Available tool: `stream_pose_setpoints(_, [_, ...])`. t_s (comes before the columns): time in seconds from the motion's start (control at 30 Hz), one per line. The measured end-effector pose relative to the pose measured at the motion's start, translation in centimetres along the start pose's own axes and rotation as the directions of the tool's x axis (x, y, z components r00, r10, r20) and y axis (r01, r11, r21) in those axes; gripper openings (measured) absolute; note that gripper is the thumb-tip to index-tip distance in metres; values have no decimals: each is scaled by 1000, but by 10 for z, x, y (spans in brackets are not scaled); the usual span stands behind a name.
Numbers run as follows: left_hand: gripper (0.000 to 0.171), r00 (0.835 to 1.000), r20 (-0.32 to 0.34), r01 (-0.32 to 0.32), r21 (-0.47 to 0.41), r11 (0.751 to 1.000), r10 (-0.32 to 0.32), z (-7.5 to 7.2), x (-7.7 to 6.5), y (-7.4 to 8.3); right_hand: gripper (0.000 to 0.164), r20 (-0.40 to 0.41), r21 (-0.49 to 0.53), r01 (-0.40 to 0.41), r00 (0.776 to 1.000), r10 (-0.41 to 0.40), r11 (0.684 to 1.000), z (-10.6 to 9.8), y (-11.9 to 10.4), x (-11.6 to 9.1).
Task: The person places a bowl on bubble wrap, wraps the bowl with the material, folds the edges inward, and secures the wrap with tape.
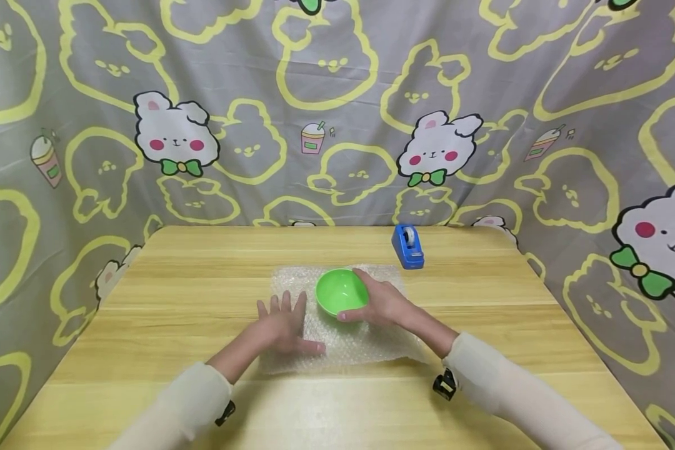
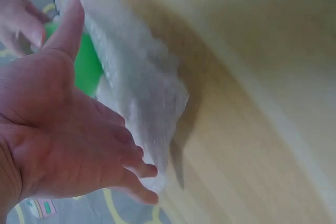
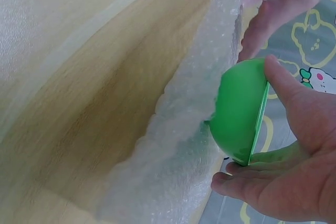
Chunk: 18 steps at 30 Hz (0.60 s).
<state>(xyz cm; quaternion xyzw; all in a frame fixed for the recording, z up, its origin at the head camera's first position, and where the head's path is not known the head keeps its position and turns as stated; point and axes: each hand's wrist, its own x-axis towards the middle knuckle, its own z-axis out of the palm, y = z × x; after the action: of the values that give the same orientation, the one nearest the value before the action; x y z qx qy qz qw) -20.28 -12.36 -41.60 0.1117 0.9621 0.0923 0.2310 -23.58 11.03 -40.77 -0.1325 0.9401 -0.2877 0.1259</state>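
Observation:
A green bowl [image 1: 335, 292] stands upright on a sheet of bubble wrap [image 1: 349, 344] in the head view. My right hand [image 1: 387, 301] grips the bowl by its right side, thumb at the near rim and fingers at the far rim. The right wrist view shows the same bowl [image 3: 239, 111] between thumb and fingers, its base at the bubble wrap [image 3: 178, 124]. To the left of the bowl, my left hand [image 1: 284, 328] is spread with straight fingers over the wrap. Nothing is held in that left hand [image 2: 68, 124].
A blue tape dispenser [image 1: 408, 247] with a roll of tape stands behind the wrap, to the right. The wooden table [image 1: 202, 269] ends at a grey curtain [image 1: 337, 125] with cartoon rabbits, which hangs behind and along both sides.

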Motion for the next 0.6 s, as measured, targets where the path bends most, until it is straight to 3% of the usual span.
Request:
stream_pose_setpoints(0.27, [148, 999, -36, 15, 30, 999, -14, 25, 12, -5, 113, -8, -15, 14, 1000, -14, 1000, 1, -1, 2])
stream_pose_setpoints(0.6, [139, 999, -39, 1, -6, 1000, -2, 10, 7, -1, 112, -35, -42, 59, 998, -60, 997, 0, -2, 3])
